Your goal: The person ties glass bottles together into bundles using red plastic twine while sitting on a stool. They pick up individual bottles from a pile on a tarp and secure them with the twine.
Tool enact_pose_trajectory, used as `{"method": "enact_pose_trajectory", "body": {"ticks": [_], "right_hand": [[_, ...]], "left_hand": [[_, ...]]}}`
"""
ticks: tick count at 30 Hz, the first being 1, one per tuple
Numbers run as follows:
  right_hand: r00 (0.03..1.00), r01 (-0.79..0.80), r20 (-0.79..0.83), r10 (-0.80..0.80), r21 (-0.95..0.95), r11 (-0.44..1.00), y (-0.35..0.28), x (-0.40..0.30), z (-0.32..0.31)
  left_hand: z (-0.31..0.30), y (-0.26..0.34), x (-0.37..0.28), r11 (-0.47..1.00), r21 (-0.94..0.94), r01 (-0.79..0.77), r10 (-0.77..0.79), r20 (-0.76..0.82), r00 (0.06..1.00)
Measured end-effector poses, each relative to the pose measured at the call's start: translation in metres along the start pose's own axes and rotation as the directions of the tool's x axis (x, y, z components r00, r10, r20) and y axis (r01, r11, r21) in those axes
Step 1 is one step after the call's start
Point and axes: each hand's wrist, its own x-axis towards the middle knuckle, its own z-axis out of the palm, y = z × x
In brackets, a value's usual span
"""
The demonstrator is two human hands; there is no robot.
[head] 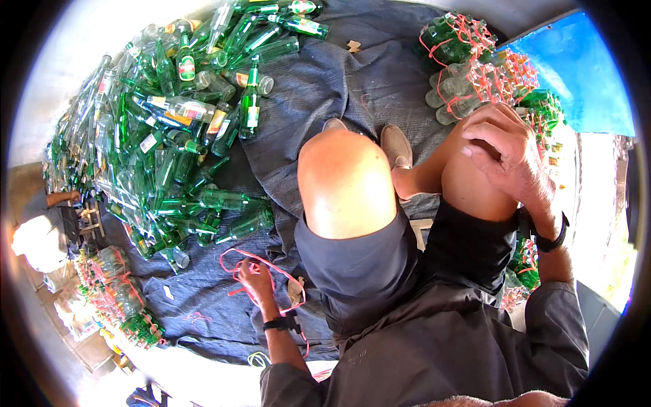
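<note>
Down on the dark cloth, my left hand grips a pink-red plastic string. The string loops loosely around the hand, and a tail runs back past my wrist. My right hand rests on my right knee with loosely bent fingers, the thumb apart and nothing visible in it. A large heap of glass bottles, mostly green with some clear, lies ahead and to the left. One green bottle points away from me at the heap's near side.
Bundles of bottles tied with red string stand at the right beside a blue panel. More tied bundles stand at the left. Another person's arm shows at the far left. A yellowish string coil lies near the cloth's edge.
</note>
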Motion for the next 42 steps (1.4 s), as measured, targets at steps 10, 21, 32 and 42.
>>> {"method": "enact_pose_trajectory", "body": {"ticks": [10, 21, 32, 42], "right_hand": [[0.990, 0.080, -0.130, -0.061, 0.147, 0.986, 0.025, -0.010, -0.008], [0.995, 0.067, -0.083, -0.052, 0.194, 0.979, 0.031, -0.013, -0.011], [1.000, -0.009, 0.021, 0.005, 0.208, 0.978, 0.040, -0.002, -0.005], [0.993, -0.029, 0.115, 0.007, 0.186, 0.982, 0.039, 0.011, -0.006]], "left_hand": [[0.051, 0.109, 0.008, 0.984, -0.157, -0.079, 0.132, 0.370, 0.919], [0.110, 0.242, 0.136, 0.695, -0.251, -0.674, 0.719, 0.220, 0.660], [0.216, 0.271, 0.184, 0.841, 0.028, -0.540, 0.446, 0.526, 0.724], [0.207, 0.221, 0.227, 0.861, 0.109, -0.497, 0.463, 0.238, 0.854]]}}
